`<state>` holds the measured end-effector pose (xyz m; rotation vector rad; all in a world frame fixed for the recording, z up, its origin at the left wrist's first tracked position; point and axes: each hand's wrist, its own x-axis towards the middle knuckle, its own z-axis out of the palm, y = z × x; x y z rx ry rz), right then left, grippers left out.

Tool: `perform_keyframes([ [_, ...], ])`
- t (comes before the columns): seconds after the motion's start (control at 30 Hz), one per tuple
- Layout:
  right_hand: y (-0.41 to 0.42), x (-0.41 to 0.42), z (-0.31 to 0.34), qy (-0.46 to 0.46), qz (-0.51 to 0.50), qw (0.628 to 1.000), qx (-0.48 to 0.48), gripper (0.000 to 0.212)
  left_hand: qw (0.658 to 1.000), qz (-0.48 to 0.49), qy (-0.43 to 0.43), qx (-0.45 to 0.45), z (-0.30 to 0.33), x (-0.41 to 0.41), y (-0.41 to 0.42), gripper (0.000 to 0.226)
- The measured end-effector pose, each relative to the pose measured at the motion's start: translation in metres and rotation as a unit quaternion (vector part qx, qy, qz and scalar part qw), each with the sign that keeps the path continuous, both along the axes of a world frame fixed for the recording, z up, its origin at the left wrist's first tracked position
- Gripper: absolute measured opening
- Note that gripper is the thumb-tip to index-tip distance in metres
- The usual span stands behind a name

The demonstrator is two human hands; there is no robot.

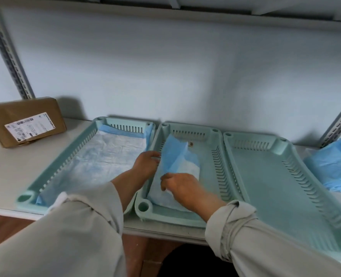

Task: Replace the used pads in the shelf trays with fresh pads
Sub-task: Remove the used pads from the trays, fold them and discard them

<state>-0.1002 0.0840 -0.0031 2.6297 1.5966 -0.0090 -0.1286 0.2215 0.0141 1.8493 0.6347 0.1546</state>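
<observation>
Three mint-green trays stand side by side on the shelf. The left tray [65, 156] holds a pad [105, 154] spread flat, white face up with blue edges. In the middle tray [205, 156] lies a partly folded blue-and-white pad [177, 156] along its left side. My left hand [145, 162] grips that pad's left edge at the tray wall. My right hand [179, 184] pinches the pad's near white part with curled fingers. The right tray [265, 166] has no pad in it.
A brown cardboard box [25, 120] with a label sits at the back left of the shelf [5, 172]. A stack of blue folded pads [333, 166] lies at the far right. Perforated metal uprights [9, 52] rise at both sides, with another shelf overhead.
</observation>
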Motion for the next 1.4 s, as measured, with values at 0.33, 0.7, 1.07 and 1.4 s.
perform_keyframes([
  [0.33, -0.020, 0.015, -0.024, 0.114, -0.196, 0.967, 0.118, 0.046, 0.979, -0.093, 0.015, 0.182, -0.017, -0.003, -0.015, 0.048],
  [0.7, -0.041, 0.026, -0.019, 0.116, -0.179, 0.976, -0.048, 0.047, 0.743, -0.316, 0.255, 0.532, -0.040, -0.010, -0.038, 0.038],
  [1.07, -0.023, 0.010, -0.024, -0.006, -0.087, 0.989, -0.121, 0.041, 0.768, -0.380, 0.280, 0.433, -0.045, -0.005, -0.035, 0.080],
  [1.4, -0.062, 0.022, 0.012, 0.084, -0.166, 0.983, 0.010, 0.024, 0.829, -0.310, 0.137, 0.444, -0.014, -0.025, -0.040, 0.029],
])
